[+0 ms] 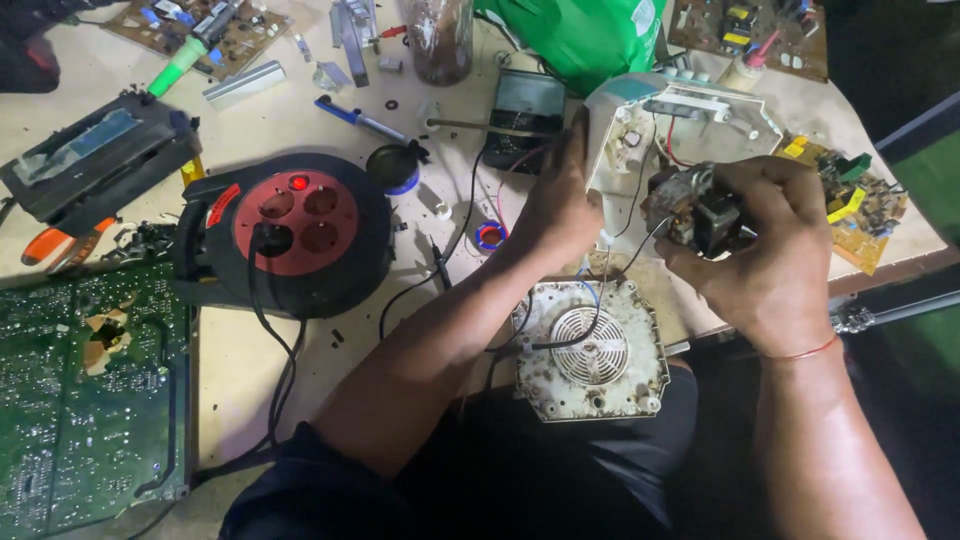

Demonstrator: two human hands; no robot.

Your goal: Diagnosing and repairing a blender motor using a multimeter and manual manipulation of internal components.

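The right hand grips a small metal motor; the left hand clasps the white plastic housing, above a grimy vented base plate on the cluttered beige workbench

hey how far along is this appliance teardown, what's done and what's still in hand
Done: the white base plate with its round vent is off and lies below the hands. In hand: the right hand grips the small motor, lifted out of the open white housing, which the left hand steadies. Left: thin wires run between motor and housing, so it looks not yet free.
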